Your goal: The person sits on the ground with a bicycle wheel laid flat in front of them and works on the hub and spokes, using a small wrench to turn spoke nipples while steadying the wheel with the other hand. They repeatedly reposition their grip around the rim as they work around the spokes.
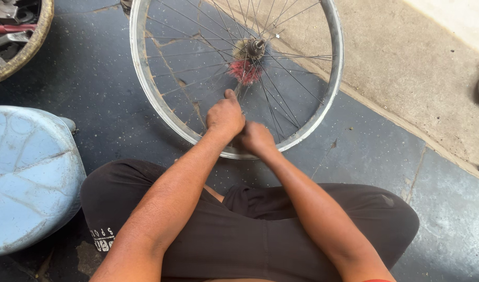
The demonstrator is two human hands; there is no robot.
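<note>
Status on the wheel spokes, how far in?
Done: the bare silver bicycle wheel rim carries no tyre and lies on the dark floor, spokes laced to the hub. In hand: the left hand and right hand work close together on spokes near the rim's near edge; any tool is hidden. Left: the pictures do not show which spokes are finished.

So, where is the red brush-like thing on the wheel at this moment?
In the head view, the red tuft sits near the top centre, just below the wheel's hub, among the spokes, directly above the left hand.
</note>
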